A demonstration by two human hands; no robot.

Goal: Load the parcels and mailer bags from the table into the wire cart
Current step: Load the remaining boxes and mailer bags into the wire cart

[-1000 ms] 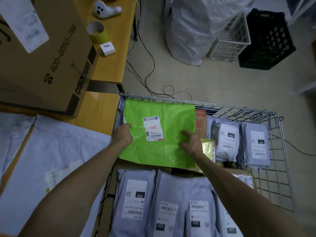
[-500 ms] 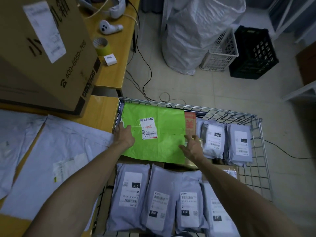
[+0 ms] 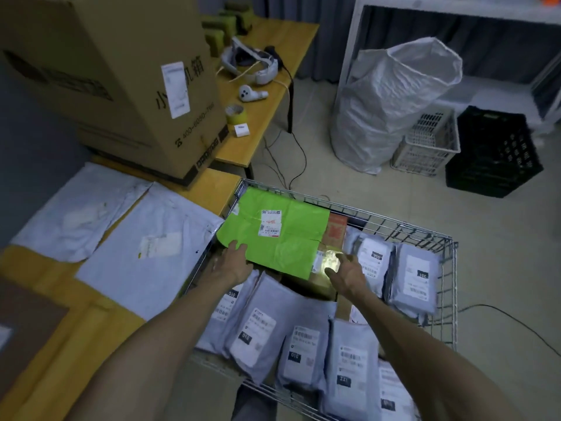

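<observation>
A bright green mailer bag point(image 3: 282, 232) with a white label lies flat at the far left of the wire cart point(image 3: 449, 287). My left hand point(image 3: 232, 262) hovers at the bag's near left corner, fingers apart, holding nothing. My right hand point(image 3: 346, 268) is open just off the bag's near right corner, over a shiny yellowish packet point(image 3: 329, 259). Several grey mailer bags point(image 3: 306, 344) with barcode labels fill the cart's near side and its right end point(image 3: 413, 278). Two large white mailer bags point(image 3: 151, 247) lie on the yellow table point(image 3: 60, 375) to the left.
A big cardboard box point(image 3: 115, 77) stands on the table behind the white bags. Beyond it are a headset point(image 3: 252, 62), a controller and a tape roll point(image 3: 236, 113). On the floor stand a white sack point(image 3: 391, 101), a white basket point(image 3: 428, 144) and a black crate point(image 3: 494, 153); cables trail nearby.
Both hands let go of the green bag, which now rests in the cart, and drew back toward me with fingers spread. The view tilted up and out.
</observation>
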